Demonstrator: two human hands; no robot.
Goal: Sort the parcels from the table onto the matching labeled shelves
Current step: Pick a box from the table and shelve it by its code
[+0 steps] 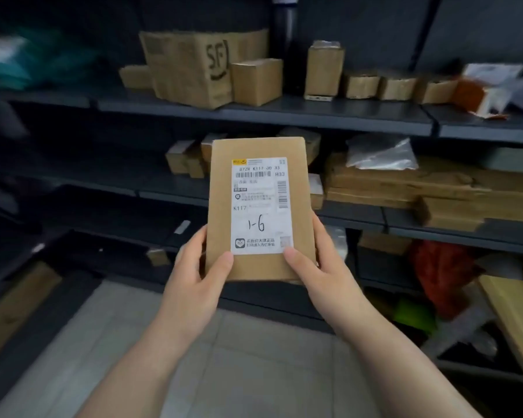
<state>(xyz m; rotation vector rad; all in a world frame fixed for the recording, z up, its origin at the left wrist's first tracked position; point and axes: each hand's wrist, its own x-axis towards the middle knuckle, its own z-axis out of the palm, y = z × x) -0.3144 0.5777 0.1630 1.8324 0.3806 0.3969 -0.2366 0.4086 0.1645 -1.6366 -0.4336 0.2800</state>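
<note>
Both bare forearms reach forward from the bottom of the head view. Between them the parcel point(255, 149) is held upright in mid-air, in front of the shelves and touching none of them. On its lower left edge the left grip point(198, 276) is closed, thumb lying on the front face. The right grip point(319, 271) clasps the lower right edge, thumb tip touching the bottom corner of the label point(258, 206).

The parcel is a flat, stiff rectangle of plain brown card with slightly rounded corners. Its label is smooth white paper, printed with barcodes and hand-marked "1-6".

The step in hand looks like reading that mark and finding its shelf. To do it well, leave the thumbs off the writing, hold the face square to the eye, and check the small pale tags point(181, 227) on the shelf edges, too blurred to read here. Thin as it is, the parcel should slide in flat or stand on edge in a gap.

Dark matte metal shelves point(284, 113) carry creased cardboard boxes, one marked SF point(187, 70), and a crinkled silvery plastic bag point(381, 153), with a red bag point(441, 267) lower down. At the right edge a pale wooden surface point(514, 312) shows.
</note>
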